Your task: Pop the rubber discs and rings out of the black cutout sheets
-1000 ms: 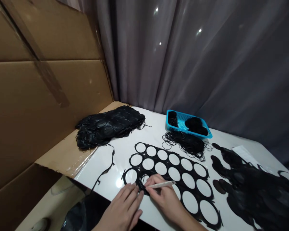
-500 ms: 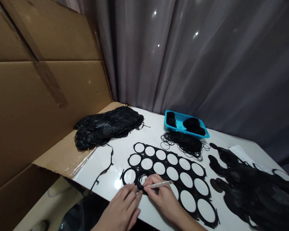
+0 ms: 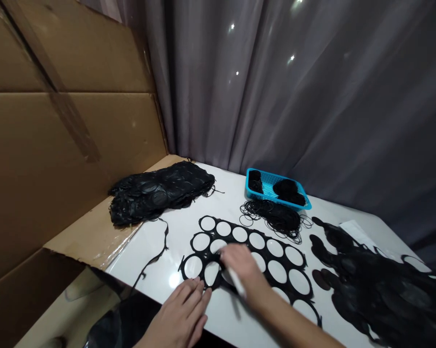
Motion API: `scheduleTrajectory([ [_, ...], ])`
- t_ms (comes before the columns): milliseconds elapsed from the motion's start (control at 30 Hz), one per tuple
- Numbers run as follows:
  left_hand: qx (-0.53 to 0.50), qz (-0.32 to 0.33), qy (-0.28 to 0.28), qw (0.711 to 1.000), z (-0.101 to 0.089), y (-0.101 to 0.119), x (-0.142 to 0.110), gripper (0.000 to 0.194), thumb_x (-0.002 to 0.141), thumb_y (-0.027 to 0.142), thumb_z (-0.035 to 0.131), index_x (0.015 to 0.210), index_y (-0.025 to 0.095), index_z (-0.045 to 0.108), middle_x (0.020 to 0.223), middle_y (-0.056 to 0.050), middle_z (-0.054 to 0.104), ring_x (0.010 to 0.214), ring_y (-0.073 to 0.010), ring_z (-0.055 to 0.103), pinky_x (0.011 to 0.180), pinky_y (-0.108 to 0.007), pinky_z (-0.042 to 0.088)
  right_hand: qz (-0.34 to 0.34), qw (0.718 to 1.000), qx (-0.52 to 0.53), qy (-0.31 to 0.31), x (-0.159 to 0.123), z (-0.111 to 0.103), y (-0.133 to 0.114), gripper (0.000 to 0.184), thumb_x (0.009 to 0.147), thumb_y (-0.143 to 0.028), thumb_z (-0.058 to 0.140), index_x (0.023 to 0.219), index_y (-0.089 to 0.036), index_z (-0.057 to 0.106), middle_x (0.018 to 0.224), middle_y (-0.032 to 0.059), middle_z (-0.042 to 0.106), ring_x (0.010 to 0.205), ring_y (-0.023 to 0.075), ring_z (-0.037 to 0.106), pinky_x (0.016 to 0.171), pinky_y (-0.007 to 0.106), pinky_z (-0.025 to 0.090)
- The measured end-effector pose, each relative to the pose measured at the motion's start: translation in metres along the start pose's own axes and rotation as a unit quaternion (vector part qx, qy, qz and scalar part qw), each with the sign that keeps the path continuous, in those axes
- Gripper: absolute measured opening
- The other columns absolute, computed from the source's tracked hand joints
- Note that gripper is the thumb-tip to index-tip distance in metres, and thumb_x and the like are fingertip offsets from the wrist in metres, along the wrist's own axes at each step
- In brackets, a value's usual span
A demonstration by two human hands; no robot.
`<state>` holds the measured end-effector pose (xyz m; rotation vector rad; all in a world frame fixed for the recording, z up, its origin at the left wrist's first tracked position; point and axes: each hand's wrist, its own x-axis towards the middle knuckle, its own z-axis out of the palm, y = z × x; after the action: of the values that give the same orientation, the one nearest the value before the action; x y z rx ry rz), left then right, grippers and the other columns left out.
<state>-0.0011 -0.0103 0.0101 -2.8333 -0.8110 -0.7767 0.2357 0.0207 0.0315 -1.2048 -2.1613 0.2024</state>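
Note:
A black rubber sheet with rows of round holes [image 3: 236,249] lies flat on the white table. My left hand [image 3: 183,309] rests at the sheet's near left edge, fingers stretched out and lying flat, with the fingertips on the black strip below a hole. My right hand [image 3: 243,270], blurred by motion, is over the sheet's near rows with its fingers curled. A slim white pen-like tool [image 3: 237,282] is in this hand, slanting down toward the table's near edge. What the right fingertips touch is smeared.
Thin black rings [image 3: 276,215] are heaped before a blue basket [image 3: 279,199] with more black pieces. A stack of black sheets [image 3: 163,191] lies left, by a cardboard box [image 3: 69,125]. Loose black discs and sheets [image 3: 381,290] cover the right side. A black strip [image 3: 154,258] hangs over the near edge.
My right hand has moved up and right over the sheet, and the white tool has swung to point down. My left hand has hardly moved. The hole between the hands looks pulled narrower.

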Motion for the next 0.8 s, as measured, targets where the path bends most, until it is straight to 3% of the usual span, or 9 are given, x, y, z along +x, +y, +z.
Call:
scheduleTrajectory([
  [67, -0.001, 0.007, -0.009, 1.0, 0.0, 0.0, 0.0, 0.036, 0.096, 0.015, 0.048, 0.13, 0.012, 0.059, 0.116, -0.01, 0.069, 0.112, -0.0257, 0.061, 0.099, -0.038, 0.049, 0.109, 0.991, -0.009, 0.073, 0.024, -0.018, 0.023, 0.021, 0.098, -0.018, 0.039, 0.087, -0.021, 0.058, 0.089, 0.0082, 0.068, 0.084, 0.0242, 0.06, 0.078, 0.037, 0.044],
  [133, -0.004, 0.009, -0.022, 1.0, -0.002, 0.001, -0.001, 0.038, 0.095, 0.013, 0.048, 0.132, 0.011, 0.058, 0.117, -0.011, 0.069, 0.112, -0.0265, 0.062, 0.099, -0.039, 0.05, 0.179, 0.978, -0.001, 0.106, 0.043, -0.031, 0.041, 0.023, 0.099, -0.025, 0.04, 0.08, -0.022, 0.052, 0.082, 0.0051, 0.065, 0.073, 0.0207, 0.057, 0.071, 0.032, 0.042],
  [267, -0.024, -0.003, -0.055, 0.998, -0.008, -0.003, -0.007, 0.038, 0.098, 0.015, 0.048, 0.135, 0.013, 0.056, 0.125, -0.01, 0.066, 0.118, -0.0261, 0.06, 0.102, -0.039, 0.051, 0.252, 0.96, 0.103, 0.066, 0.059, -0.025, 0.035, 0.024, 0.095, -0.033, 0.049, 0.073, -0.024, 0.046, 0.067, -0.0025, 0.057, 0.06, 0.0164, 0.05, 0.061, 0.027, 0.037],
  [400, -0.031, -0.033, -0.042, 0.998, -0.017, -0.015, -0.021, 0.036, 0.101, 0.016, 0.048, 0.136, 0.015, 0.056, 0.131, -0.011, 0.063, 0.125, -0.0244, 0.056, 0.107, -0.037, 0.049, 0.266, 0.939, 0.219, -0.014, 0.052, 0.002, -0.008, 0.025, 0.093, -0.034, 0.054, 0.071, -0.024, 0.047, 0.064, -0.0046, 0.053, 0.063, 0.016, 0.05, 0.061, 0.026, 0.037],
  [533, 0.012, -0.072, -0.007, 0.997, -0.018, -0.027, -0.033, 0.033, 0.103, 0.023, 0.049, 0.133, 0.014, 0.059, 0.129, -0.012, 0.064, 0.122, -0.0252, 0.059, 0.103, -0.037, 0.052, 0.242, 0.928, 0.271, -0.087, 0.038, 0.022, -0.044, 0.02, 0.093, -0.028, 0.053, 0.075, -0.023, 0.052, 0.077, -0.0024, 0.062, 0.077, 0.0169, 0.057, 0.071, 0.026, 0.041],
  [800, 0.041, -0.05, -0.043, 0.997, -0.015, -0.032, -0.04, 0.037, 0.102, 0.02, 0.048, 0.137, 0.015, 0.057, 0.134, -0.01, 0.062, 0.129, -0.0266, 0.054, 0.104, -0.039, 0.052, 0.235, 0.93, 0.262, -0.108, 0.024, 0.036, -0.055, 0.013, 0.09, -0.017, 0.057, 0.078, -0.021, 0.059, 0.09, 0.0021, 0.066, 0.09, 0.0195, 0.061, 0.084, 0.03, 0.043],
])
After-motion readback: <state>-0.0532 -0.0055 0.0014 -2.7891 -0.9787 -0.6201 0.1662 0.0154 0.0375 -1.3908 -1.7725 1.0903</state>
